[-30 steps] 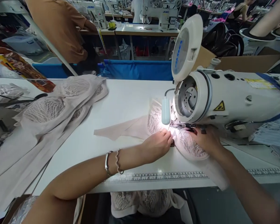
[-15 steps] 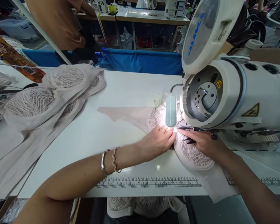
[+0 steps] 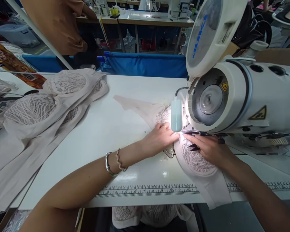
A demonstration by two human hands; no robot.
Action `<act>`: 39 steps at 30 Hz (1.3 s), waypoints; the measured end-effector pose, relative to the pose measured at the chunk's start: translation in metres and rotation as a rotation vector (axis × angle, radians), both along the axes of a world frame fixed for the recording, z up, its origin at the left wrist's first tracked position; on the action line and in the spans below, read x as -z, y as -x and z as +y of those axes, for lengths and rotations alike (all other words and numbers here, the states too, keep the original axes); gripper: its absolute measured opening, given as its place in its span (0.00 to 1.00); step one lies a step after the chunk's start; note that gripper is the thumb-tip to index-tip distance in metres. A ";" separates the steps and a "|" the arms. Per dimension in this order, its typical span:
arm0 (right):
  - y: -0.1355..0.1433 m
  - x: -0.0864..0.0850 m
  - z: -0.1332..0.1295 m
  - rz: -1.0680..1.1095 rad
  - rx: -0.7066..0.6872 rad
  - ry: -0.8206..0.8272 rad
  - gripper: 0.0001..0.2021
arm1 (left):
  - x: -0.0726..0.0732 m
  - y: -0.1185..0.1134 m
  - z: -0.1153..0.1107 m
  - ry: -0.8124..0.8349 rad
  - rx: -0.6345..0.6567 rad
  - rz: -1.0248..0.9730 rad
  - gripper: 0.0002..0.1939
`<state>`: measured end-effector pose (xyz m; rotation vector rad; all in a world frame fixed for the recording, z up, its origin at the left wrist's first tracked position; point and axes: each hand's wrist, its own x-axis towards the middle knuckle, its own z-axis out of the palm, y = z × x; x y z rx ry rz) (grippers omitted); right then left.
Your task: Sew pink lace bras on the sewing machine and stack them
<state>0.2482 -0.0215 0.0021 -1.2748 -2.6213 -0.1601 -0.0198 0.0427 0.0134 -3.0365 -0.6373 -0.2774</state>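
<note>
A pale pink bra with strappy-patterned cups (image 3: 198,158) lies under the sewing machine head (image 3: 244,96), its thin fabric wing (image 3: 135,104) trailing left on the table. My left hand (image 3: 159,140) rests on the bra left of the needle area, thumb and fingers apart. My right hand (image 3: 210,149) lies over the near cup, its index finger reaching toward the presser area. Black pointed blades, looking like thread snips (image 3: 193,147), stick out from under its fingers; the rest is hidden by the hand. A lit lamp (image 3: 176,114) hides the needle.
Another pale bra piece (image 3: 36,109) is heaped on the table's left side, by an orange-brown package (image 3: 12,61). A ruler strip (image 3: 147,190) runs along the front edge. More bra cups (image 3: 145,214) lie below it. A person in brown (image 3: 55,25) is beyond the blue cloth bin (image 3: 145,64).
My left hand has gone from pinched fingers to spread ones and shifted slightly left. The bra's wing has swung upward and right. The machine's round disc now looks blurred, as if spinning.
</note>
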 end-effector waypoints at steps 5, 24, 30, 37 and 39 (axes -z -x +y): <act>0.009 -0.007 -0.003 -0.040 0.005 -0.065 0.29 | 0.001 0.002 0.005 0.030 -0.014 -0.044 0.14; 0.010 -0.001 -0.002 0.143 0.141 0.051 0.27 | 0.011 -0.026 -0.063 -0.235 -0.183 -0.028 0.24; 0.010 -0.002 -0.007 0.133 0.100 0.080 0.35 | 0.012 -0.015 -0.047 -0.242 -0.103 -0.032 0.23; 0.016 -0.004 -0.006 0.098 0.097 0.007 0.30 | 0.003 -0.002 -0.021 -0.124 -0.016 -0.042 0.21; 0.018 -0.003 -0.006 0.081 0.098 -0.027 0.28 | 0.003 0.001 -0.011 -0.044 0.010 -0.045 0.20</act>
